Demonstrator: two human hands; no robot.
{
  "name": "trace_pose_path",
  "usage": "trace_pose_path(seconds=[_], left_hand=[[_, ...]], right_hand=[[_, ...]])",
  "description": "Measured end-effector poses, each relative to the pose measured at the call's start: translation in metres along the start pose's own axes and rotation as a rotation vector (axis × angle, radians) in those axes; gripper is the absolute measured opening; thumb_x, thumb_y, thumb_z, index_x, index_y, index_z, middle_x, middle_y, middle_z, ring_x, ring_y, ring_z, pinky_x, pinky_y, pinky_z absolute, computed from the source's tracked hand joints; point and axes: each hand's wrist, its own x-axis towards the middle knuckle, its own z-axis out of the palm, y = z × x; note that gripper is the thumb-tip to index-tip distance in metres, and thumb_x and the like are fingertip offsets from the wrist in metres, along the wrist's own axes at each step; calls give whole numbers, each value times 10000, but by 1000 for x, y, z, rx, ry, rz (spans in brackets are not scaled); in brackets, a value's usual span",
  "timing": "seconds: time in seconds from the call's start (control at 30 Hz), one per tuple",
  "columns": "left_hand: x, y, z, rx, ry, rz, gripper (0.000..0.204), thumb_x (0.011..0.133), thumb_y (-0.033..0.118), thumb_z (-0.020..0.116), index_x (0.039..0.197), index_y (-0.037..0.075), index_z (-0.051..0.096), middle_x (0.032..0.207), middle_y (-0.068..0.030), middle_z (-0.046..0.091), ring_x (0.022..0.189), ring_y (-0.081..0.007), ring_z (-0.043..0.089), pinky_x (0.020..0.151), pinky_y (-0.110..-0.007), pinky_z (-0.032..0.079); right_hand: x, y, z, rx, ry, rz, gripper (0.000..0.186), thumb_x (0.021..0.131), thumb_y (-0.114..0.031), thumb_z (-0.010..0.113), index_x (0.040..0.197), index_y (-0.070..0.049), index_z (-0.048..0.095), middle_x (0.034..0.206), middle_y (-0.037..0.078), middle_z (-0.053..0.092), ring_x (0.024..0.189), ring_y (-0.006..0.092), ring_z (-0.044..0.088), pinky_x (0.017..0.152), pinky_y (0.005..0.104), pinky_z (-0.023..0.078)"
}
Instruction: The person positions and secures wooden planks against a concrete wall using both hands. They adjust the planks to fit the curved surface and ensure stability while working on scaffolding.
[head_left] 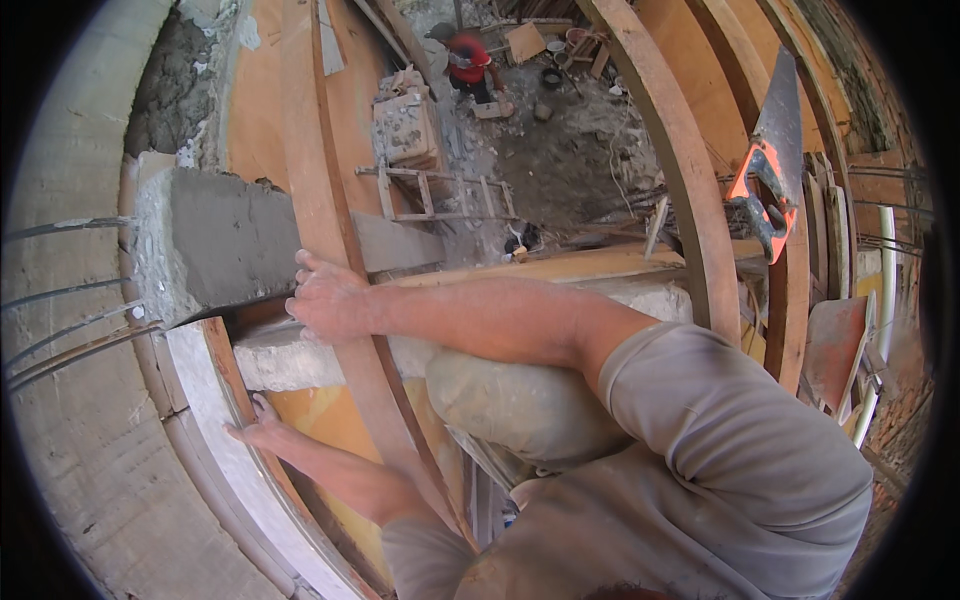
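Observation:
My right hand (pixel 330 305) reaches across to the long timber plank (pixel 315 150), its fingers curled over the plank's left edge beside a grey concrete block (pixel 230 240). Below it, my left hand (pixel 262 428) grips the edge of a white-faced board (pixel 210 390) that curves in the lens along the left side. An orange plywood panel (pixel 300 410) shows behind that hand. A grey-green padded bundle or sack (pixel 520 405), its kind unclear, lies under my right forearm.
A handsaw (pixel 760 195) rests on upright timbers (pixel 690 250) at right. Steel bars (pixel 70 285) stick out at left. Far below, a person in red (pixel 468 62) is among buckets, debris and a wooden ladder-like frame (pixel 440 195). A stained shovel-like sheet (pixel 830 350) stands at right.

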Motion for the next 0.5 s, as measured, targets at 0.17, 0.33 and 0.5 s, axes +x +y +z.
trace_pose_path(seconds=[0.17,0.33,0.5], left_hand=[[-5,-1,-2,-28,-76,-22,979,756,344,828,1516,89,267,1535,-248,200,1408,-421,260,1022,-574,414],[-8,2,-4,-45,-122,-38,978,767,329,831,1525,80,267,1558,-265,165,1431,-428,233,1051,-574,402],[-32,-3,6,-41,-67,-3,872,790,332,812,1490,83,355,1519,-265,264,1409,-415,278,1030,-564,420]], right_hand=[[2,0,-2,-13,-43,24,353,854,-377,670,966,-44,696,851,137,705,1038,279,628,1173,488,205],[1,-5,-7,-28,-56,29,354,860,-388,662,943,-46,707,861,134,714,1031,271,629,1151,465,223],[1,-6,-13,-27,-113,56,374,861,-403,660,943,-43,721,897,128,724,1031,266,627,1148,447,228]])
